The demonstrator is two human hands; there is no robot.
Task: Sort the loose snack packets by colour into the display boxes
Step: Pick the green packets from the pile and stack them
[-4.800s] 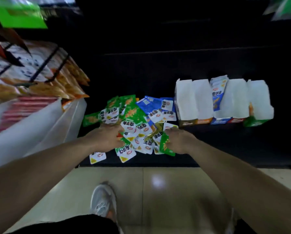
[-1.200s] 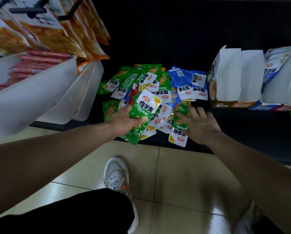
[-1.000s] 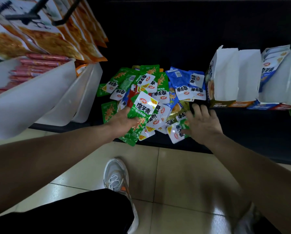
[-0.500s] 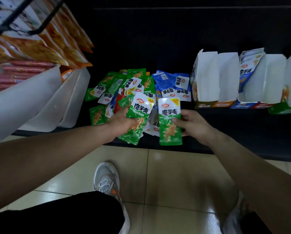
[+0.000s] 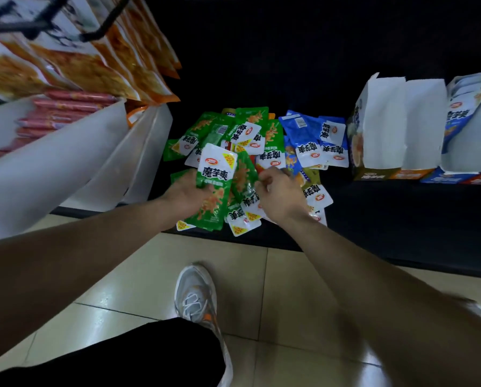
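Dark shelf (image 5: 401,213): left fingers (image 5: 184,177) grip green packet (image 5: 217,171) lengthwise away; right fingers (image 5: 264,181) pinch another

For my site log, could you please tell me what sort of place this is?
Probably a shop aisle: snack bags hang from hooks, display boxes stand on a dark shelf, and sausages fill a white bin.

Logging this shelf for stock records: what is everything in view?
held green packets: a few, green, between both hands
loose packets: many, mostly green and blue, piled on black shelf
display boxes: several, white flaps, right of pile
boxed packets: some, blue, in one box
hanging bags: several, orange, upper left
sausages: many, red, in white tray
shoe: one, grey, on tiled floor
left hand: grips the held green packets
right hand: fingers curled on them
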